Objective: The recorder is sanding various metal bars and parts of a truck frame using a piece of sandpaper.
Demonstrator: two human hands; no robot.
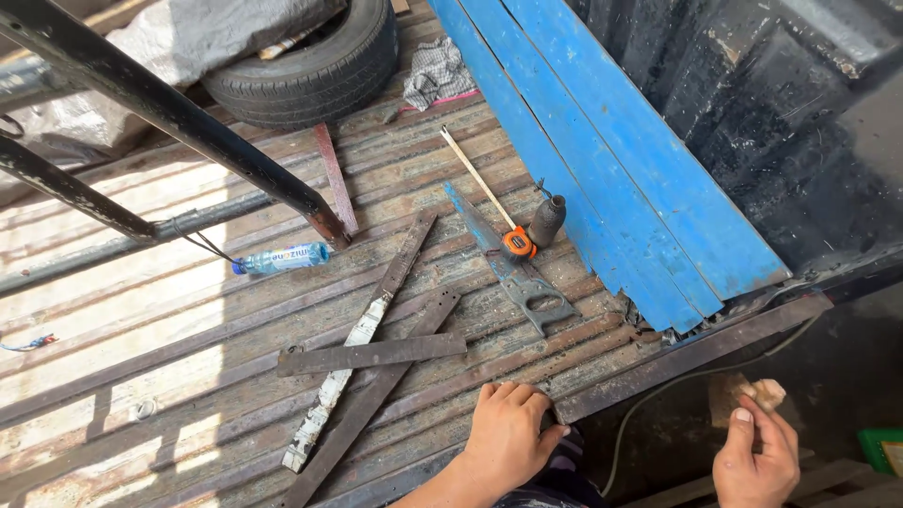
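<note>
Bracing left hand (508,435) flat, grasping nothing, on the ribbed truck bed (188,376); your right hand (755,456) pinches a pale wood chip (767,392). Keep fingers off the flat steel bars (372,355).

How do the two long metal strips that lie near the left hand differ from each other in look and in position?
The pale strip carries flaking white paint along its lower half; the dark strip is bare, rusty brown. The pale strip passes under the short crossbar; whether the dark strip does is unclear. The dark strip's lower end lies closer to the left hand. Both are flat, lie diagonally on the ribbed floor, and no hand touches them.
</note>
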